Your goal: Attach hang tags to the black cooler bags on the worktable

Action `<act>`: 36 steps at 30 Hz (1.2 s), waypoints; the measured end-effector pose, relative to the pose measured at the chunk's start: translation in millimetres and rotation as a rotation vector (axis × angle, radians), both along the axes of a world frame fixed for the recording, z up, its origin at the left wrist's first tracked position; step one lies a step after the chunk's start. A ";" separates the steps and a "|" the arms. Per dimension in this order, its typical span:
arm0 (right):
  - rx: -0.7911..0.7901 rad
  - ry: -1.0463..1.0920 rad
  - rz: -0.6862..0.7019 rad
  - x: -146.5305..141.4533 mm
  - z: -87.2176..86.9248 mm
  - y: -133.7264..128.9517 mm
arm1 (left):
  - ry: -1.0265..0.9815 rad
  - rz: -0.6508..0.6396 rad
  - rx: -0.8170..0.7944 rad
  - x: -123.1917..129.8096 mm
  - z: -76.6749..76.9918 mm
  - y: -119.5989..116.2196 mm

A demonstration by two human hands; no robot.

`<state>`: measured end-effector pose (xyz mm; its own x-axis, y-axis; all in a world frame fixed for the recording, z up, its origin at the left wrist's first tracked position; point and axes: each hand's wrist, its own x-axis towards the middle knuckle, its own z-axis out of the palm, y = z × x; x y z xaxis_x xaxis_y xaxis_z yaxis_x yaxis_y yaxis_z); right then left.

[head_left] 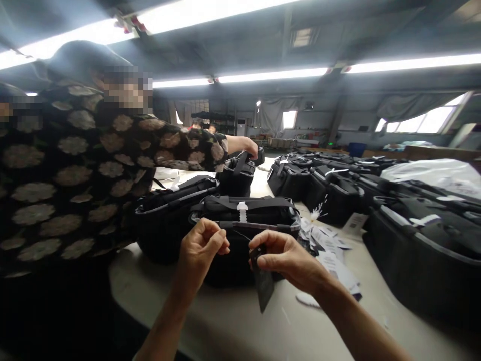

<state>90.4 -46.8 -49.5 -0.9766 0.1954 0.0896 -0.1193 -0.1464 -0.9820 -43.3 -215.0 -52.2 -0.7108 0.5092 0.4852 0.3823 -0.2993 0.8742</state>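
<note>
My right hand point(283, 258) pinches a dark hang tag point(264, 291), which dangles below my fingers in front of a black bag. A thin string point(242, 234) runs from the tag toward my left hand point(205, 248). The thumb and forefinger of that hand are closed together on the string's far end. Right behind both hands stands the black bag point(233, 255), with a grey-edged rim, a strap across its top and a white ribbed strip point(242, 211) on the strap. Neither hand clearly touches the bag.
Loose white tags point(332, 258) lie on the pale table point(233, 321) to the right. Several black bags point(424, 250) stand along the right side, with clear plastic point(432, 173) behind. Another bag point(173, 200) stands left. A co-worker in a flowered top point(93, 175) reaches toward a farther bag point(236, 175).
</note>
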 end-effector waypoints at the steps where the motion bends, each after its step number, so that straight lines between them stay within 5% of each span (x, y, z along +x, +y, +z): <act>1: 0.015 0.012 -0.049 2.1 -3.7 -0.2 | -0.035 -0.006 0.002 0.6 -2.5 2.0; 8: 0.260 0.123 -0.376 -5.8 -11.1 -3.1 | -0.020 -0.001 -0.086 1.5 -10.2 5.0; 13: 0.715 0.345 -0.382 -18.3 -4.8 -9.8 | 0.251 0.011 -0.161 7.9 -5.2 2.1; 23: 1.192 0.647 -0.541 -21.8 2.1 -13.0 | 0.359 0.061 -0.195 12.7 -7.3 1.8; 36: 1.146 0.740 -0.550 -30.1 3.4 -16.4 | 0.217 0.112 -0.186 14.1 -17.5 4.3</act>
<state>60.3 -63.2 -46.2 -0.4678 -0.0021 0.8838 -0.4174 0.8820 -0.2188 -29.1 -210.7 -69.7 -0.6576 0.5277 0.5377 0.5877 -0.0872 0.8044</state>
